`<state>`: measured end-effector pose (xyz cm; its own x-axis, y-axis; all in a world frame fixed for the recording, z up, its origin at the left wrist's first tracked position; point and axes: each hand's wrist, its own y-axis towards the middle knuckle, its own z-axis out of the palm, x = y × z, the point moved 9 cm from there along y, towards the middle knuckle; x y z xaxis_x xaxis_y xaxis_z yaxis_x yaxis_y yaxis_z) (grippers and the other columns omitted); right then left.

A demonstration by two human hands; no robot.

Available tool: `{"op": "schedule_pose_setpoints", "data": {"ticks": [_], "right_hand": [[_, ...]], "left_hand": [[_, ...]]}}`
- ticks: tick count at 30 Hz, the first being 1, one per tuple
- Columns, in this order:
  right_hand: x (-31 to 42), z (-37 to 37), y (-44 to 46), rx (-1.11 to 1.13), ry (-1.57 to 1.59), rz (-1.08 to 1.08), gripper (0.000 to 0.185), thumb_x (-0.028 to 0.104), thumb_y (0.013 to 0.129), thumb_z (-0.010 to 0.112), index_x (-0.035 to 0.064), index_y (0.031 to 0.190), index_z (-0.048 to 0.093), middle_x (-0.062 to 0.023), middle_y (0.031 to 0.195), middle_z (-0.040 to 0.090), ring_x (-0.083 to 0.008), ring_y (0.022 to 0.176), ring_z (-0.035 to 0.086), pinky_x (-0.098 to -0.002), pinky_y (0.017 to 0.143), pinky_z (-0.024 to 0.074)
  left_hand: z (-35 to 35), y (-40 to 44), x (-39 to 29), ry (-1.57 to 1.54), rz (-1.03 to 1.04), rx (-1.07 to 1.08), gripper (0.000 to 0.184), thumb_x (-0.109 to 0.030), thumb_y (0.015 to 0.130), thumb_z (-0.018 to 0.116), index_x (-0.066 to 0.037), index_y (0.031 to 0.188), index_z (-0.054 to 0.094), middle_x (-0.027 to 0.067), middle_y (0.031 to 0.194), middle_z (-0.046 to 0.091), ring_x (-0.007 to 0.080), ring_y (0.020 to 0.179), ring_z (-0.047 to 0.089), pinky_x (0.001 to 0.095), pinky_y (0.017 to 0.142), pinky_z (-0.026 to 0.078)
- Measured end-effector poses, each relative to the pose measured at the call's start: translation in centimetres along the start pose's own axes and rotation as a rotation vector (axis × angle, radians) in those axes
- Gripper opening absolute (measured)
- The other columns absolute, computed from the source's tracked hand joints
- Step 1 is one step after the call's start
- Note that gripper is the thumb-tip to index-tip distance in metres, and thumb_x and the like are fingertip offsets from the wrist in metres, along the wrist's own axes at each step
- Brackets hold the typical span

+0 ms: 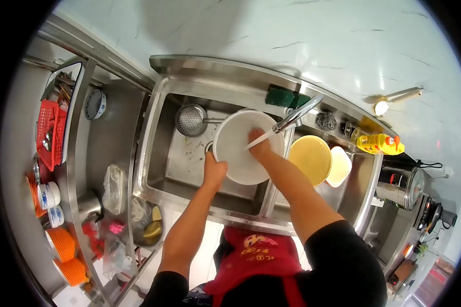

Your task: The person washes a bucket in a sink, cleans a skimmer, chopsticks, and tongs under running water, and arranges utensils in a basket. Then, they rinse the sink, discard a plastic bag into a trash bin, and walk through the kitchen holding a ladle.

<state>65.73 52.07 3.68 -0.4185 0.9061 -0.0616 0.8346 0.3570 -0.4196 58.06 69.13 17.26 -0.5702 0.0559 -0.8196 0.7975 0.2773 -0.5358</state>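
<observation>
A round white basin (235,153) is tilted over the left bowl of the steel sink (182,166). My left hand (215,171) grips its rim at the lower left, close to a small metal ring. Inside it, my right hand (258,140) is against the inner wall, with its fingers partly hidden. Water runs from the curved faucet (299,112) past that hand into the basin. Left of the basin, a perforated skimmer (191,120) lies in the sink among small scraps.
In the right sink bowl are a yellow basin (310,161) and a pale yellow tub (339,166). A yellow detergent bottle (379,144), steel scouring balls (326,121) and a green pad (286,96) are on the back ledge. Shelves at left hold a red basket (50,130) and orange bowls (61,244).
</observation>
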Motion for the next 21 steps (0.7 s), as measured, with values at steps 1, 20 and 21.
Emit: {"op": "schedule_pose_setpoints", "data": {"ticks": [1,20,21], "right_hand": [[0.5,-2.7,0.8,-0.076,0.001,-0.103,0.027,0.013,0.084,0.046,0.0072,0.107,0.058,-0.0142,0.110,0.057,-0.0308,0.114,0.049,-0.0403,0.096,0.0378],[9.2,-0.2,-0.1,0.145,0.760,-0.243,0.034,0.029,0.080,0.058,0.0023,0.100,0.064,-0.0175,0.103,0.065,-0.0347,0.096,0.062,-0.0409,0.082,0.0501],[6.1,-1.1,-0.4,0.094,0.572,-0.102,0.033,0.027,0.080,0.057,0.0018,0.101,0.064,-0.0185,0.102,0.065,-0.0349,0.095,0.062,-0.0405,0.082,0.0498]], "left_hand": [[0.6,-0.1,-1.2,-0.015,-0.015,0.074,0.039,0.004,0.061,0.050,0.003,0.101,0.046,0.0110,0.090,0.053,0.0186,0.078,0.051,0.0294,0.064,0.043],[0.5,-0.8,2.3,-0.128,-0.070,-0.195,0.022,0.000,0.062,0.056,-0.003,0.080,0.043,0.0054,0.074,0.046,0.0141,0.065,0.042,0.0289,0.058,0.037],[0.1,-0.8,1.7,-0.121,-0.062,-0.196,0.022,0.000,0.062,0.056,-0.003,0.080,0.043,0.0054,0.074,0.046,0.0141,0.065,0.042,0.0289,0.058,0.037]]}}
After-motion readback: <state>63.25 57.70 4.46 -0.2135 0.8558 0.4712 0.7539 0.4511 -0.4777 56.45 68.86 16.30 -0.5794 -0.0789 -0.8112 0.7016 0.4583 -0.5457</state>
